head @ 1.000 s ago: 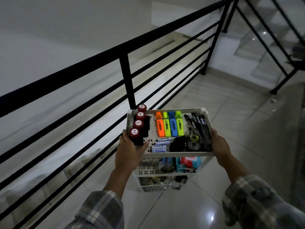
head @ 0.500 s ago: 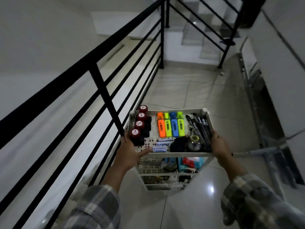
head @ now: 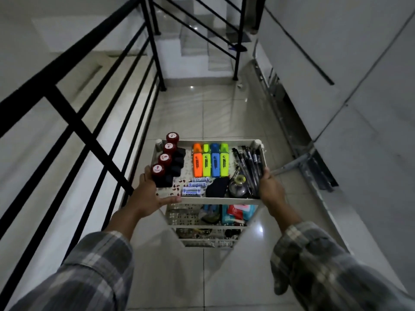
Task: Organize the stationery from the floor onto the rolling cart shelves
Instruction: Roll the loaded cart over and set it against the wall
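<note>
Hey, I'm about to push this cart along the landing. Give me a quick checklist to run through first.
1. Grip of left hand on the rolling cart, near left corner: ok.
2. Grip of right hand on the right rim: ok.
3. The highlighters, pens and stamps sit in the top tray: ok.
4. The floor just ahead of the cart is bare: ok.
5. Clearance on the right: not ok, a grey metal bar lies on the floor close to that side.
6. The wheels run free: cannot tell, hidden under the shelves.
</note>
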